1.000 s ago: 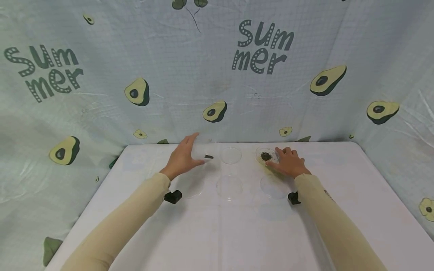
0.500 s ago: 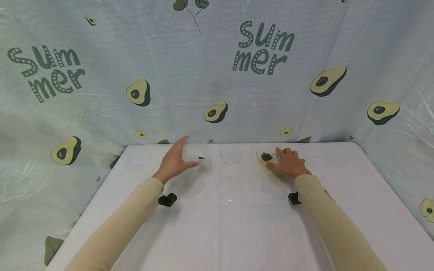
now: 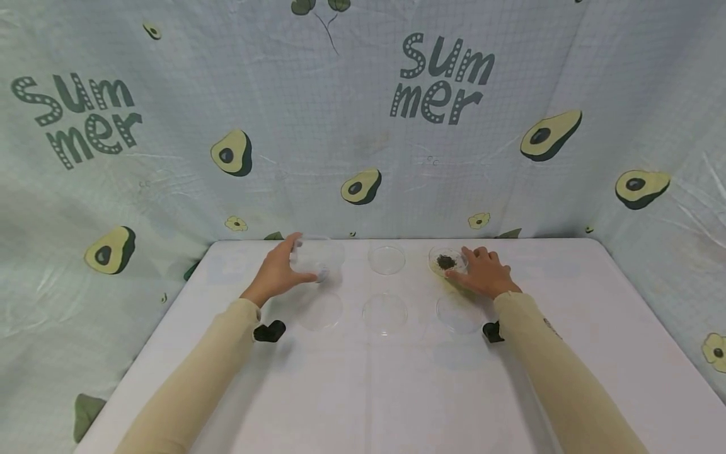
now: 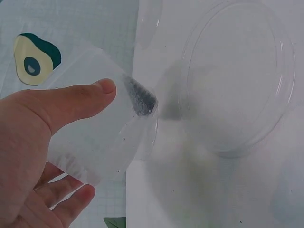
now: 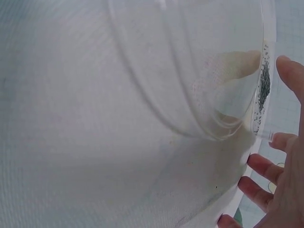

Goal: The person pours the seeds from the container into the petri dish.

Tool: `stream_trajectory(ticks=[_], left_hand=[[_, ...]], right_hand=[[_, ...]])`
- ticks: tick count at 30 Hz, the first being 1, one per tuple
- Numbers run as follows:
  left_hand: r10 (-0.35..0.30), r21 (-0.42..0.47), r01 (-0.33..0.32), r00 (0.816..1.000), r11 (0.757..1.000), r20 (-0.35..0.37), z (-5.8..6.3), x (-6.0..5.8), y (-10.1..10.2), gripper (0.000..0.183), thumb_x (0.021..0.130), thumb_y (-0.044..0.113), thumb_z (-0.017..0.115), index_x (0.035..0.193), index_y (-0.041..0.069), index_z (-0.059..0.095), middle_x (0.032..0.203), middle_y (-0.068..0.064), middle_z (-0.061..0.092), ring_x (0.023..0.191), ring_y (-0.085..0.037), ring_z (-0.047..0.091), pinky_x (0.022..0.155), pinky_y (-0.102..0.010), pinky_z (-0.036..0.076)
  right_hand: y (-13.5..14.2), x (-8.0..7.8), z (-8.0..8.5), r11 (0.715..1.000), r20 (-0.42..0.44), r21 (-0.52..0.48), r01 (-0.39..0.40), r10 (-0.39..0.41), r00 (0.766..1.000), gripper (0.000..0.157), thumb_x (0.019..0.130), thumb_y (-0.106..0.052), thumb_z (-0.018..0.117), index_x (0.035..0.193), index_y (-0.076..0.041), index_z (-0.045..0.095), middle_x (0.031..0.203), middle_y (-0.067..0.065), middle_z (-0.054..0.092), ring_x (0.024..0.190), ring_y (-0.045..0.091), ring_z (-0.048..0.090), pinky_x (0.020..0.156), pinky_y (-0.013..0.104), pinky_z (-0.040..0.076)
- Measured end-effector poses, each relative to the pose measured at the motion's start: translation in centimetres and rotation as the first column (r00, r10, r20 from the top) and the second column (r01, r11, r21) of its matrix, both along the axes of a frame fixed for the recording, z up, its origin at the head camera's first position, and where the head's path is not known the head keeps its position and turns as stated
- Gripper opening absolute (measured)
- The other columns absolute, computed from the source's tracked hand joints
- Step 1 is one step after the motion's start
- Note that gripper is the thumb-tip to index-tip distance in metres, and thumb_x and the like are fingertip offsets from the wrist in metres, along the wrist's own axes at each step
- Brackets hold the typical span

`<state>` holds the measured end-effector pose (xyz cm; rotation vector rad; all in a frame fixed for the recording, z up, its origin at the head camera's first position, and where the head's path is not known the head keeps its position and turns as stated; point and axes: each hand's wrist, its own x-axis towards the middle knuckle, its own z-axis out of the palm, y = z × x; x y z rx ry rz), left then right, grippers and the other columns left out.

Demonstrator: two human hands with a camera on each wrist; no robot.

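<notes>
My left hand (image 3: 276,270) holds a clear see-through container (image 4: 102,137) at the back left, thumb on one side and fingers on the other. In the left wrist view it is tilted, and dark bits (image 4: 141,97) gather in its lower corner. Its exact kind is hard to tell. My right hand (image 3: 484,272) grips the edge of a clear petri dish (image 3: 432,270) at the back right between thumb and fingers. Dark granules (image 3: 445,261) lie in that dish. Seen from the right wrist, the granules line up along the dish's side.
Another clear round dish (image 3: 387,273) stands at the back centre. Nearer me is a row of three clear dishes, left (image 3: 321,329), middle (image 3: 384,334) and right (image 3: 458,332). All stand on a white table (image 3: 368,391), with a printed cloth (image 3: 306,113) behind.
My left hand has moved left and slightly down, carrying the clear container; the dark bits in it are hardly visible from the head now. The right hand and its dish have stayed put.
</notes>
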<state>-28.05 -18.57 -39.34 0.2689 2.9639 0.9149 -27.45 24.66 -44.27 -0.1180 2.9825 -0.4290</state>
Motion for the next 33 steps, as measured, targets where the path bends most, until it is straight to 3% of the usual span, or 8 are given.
stream_trajectory(ticks=[14, 27, 33], left_hand=[[0.048, 0.073, -0.047, 0.999, 0.996, -0.005, -1.2, -0.3, -2.0, 0.106, 0.076, 0.032, 0.083, 0.154, 0.015, 0.014, 0.148, -0.018, 0.039, 0.132, -0.040, 0.042, 0.103, -0.058, 0.041], [0.050, 0.090, -0.046, 0.998, 0.995, -0.043, -1.7, 0.1, -3.5, 0.103, 0.076, 0.027, 0.082, 0.154, 0.015, 0.016, 0.145, -0.023, 0.041, 0.129, -0.043, 0.042, 0.099, -0.057, 0.043], [0.070, 0.095, -0.069, 0.998, 0.993, -0.005, -2.2, 0.1, -3.8, 0.103, 0.078, 0.028, 0.081, 0.154, 0.014, 0.013, 0.148, -0.023, 0.037, 0.132, -0.043, 0.040, 0.102, -0.058, 0.041]], right_hand=[[0.0, -0.1, -0.2, 1.000, 0.001, 0.000, 0.002, -0.002, 1.000, 0.087, 0.092, -0.064, 0.046, 0.152, -0.005, 0.025, 0.144, 0.028, 0.032, 0.131, 0.051, 0.030, 0.092, 0.076, 0.033], [0.2, -0.2, -0.5, 1.000, -0.016, 0.010, -0.005, 0.005, 1.000, 0.088, 0.091, -0.064, 0.046, 0.152, -0.004, 0.026, 0.144, 0.028, 0.033, 0.131, 0.051, 0.030, 0.091, 0.076, 0.034], [0.2, -0.2, -0.6, 1.000, -0.017, 0.011, -0.004, 0.004, 1.000, 0.088, 0.092, -0.064, 0.046, 0.152, -0.004, 0.025, 0.144, 0.028, 0.033, 0.130, 0.051, 0.030, 0.091, 0.076, 0.034]])
